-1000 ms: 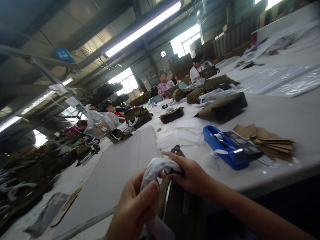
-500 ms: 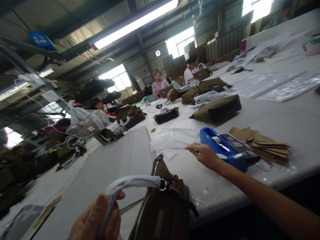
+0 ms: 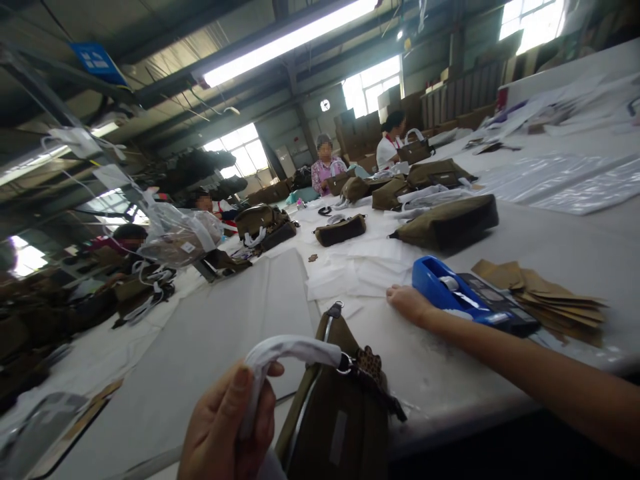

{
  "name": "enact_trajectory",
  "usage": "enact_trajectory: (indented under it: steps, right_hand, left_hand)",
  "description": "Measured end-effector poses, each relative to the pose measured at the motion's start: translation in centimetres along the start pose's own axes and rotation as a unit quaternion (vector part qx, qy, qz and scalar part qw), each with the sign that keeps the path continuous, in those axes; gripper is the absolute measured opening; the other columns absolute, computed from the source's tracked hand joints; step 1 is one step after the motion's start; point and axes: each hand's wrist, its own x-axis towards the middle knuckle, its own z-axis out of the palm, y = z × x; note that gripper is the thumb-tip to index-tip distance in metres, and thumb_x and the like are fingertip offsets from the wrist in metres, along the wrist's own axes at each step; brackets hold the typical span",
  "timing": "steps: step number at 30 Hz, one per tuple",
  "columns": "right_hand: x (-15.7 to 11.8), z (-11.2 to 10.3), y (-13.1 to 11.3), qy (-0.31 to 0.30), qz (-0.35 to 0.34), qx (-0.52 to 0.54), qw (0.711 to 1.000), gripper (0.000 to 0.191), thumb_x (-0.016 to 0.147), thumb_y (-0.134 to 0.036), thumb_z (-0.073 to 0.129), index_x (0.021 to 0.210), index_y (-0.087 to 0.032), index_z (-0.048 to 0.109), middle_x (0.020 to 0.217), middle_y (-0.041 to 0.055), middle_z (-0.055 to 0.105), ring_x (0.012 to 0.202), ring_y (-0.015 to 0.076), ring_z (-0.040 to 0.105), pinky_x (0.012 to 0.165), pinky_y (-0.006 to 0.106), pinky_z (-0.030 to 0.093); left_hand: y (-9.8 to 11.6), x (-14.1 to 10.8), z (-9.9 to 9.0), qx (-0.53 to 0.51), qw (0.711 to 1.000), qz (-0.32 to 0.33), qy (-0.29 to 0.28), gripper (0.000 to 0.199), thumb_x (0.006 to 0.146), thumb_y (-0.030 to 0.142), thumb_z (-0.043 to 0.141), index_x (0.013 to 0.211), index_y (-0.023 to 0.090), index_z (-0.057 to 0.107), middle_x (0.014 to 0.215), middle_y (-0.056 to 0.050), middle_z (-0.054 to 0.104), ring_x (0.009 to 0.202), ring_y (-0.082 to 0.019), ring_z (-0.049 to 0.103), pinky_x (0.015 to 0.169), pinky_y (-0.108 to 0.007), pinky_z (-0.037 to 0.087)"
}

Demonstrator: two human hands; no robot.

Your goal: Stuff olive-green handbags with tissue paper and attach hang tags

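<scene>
Left hand [image 3: 235, 417] clamps the arched, wrapped handle [image 3: 305, 348] of an olive fabric bag [image 3: 363, 413]. Right hand [image 3: 407, 305], beyond the bag: grip unclear.

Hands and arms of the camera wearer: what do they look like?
The left hand and right hand wear no gloves, and no rings show. The right forearm is bare: no visible sleeve, watch or bracelet. The left forearm is out of frame.

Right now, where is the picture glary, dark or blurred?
Head view throughout: windows and ceiling lamp glare white; plastic sheets at right shine; the pile at far left is dark and blurred; the left hand and white-wrapped handle look clearer.
</scene>
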Motion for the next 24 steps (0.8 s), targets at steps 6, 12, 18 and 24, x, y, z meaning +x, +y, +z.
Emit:
enact_trajectory:
  steps: [6, 12, 18, 24]
  right_hand:
    - [-0.2, -0.1, -0.5, 0.000, -0.005, 0.005, 1.000, 0.029, 0.098, -0.032, 0.066, 0.119, -0.012, 0.066, 0.121, 0.0110, 0.067, 0.108, 0.0229, 0.067, 0.093, 0.044, 0.058]
    - [-0.6, -1.8, 0.6, 0.032, -0.040, 0.112, 0.992, 0.024, 0.096, -0.034, 0.068, 0.106, -0.012, 0.069, 0.113, 0.0093, 0.070, 0.108, 0.0231, 0.066, 0.097, 0.046, 0.054]
    - [-2.6, -4.0, -0.3, 0.164, -0.057, 0.386, 0.906, 0.035, 0.105, -0.043, 0.045, 0.106, -0.016, 0.068, 0.100, 0.0097, 0.073, 0.097, 0.0218, 0.069, 0.093, 0.042, 0.054]
    - [-9.4, -8.7, -3.5, 0.165, -0.114, 0.602, 0.773, 0.058, 0.093, -0.066, 0.054, 0.116, -0.013, 0.062, 0.096, 0.0116, 0.074, 0.070, 0.0158, 0.069, 0.061, 0.028, 0.055]
  left_hand:
    - [-0.1, -0.3, 0.2, 0.013, 0.999, 0.034, -0.039, 0.059, 0.077, 0.068, 0.077, 0.090, 0.012, 0.068, 0.049, 0.008, 0.042, 0.038, 0.000, 0.024, 0.038, -0.013, 0.017]
    - [-0.3, -0.1, 1.0, 0.012, 0.995, 0.074, -0.071, 0.053, 0.083, 0.063, 0.074, 0.092, 0.011, 0.067, 0.052, 0.008, 0.044, 0.037, 0.000, 0.027, 0.038, -0.012, 0.017]
    - [0.9, 1.2, 2.0, 0.027, 0.988, 0.131, -0.083, 0.049, 0.083, 0.060, 0.075, 0.092, 0.012, 0.068, 0.052, 0.007, 0.048, 0.036, 0.000, 0.028, 0.035, -0.012, 0.017]
    - [2.4, 2.9, 5.8, 0.067, 0.965, 0.217, -0.127, 0.049, 0.088, 0.062, 0.069, 0.091, 0.013, 0.069, 0.051, 0.006, 0.049, 0.036, -0.002, 0.031, 0.035, -0.012, 0.020]
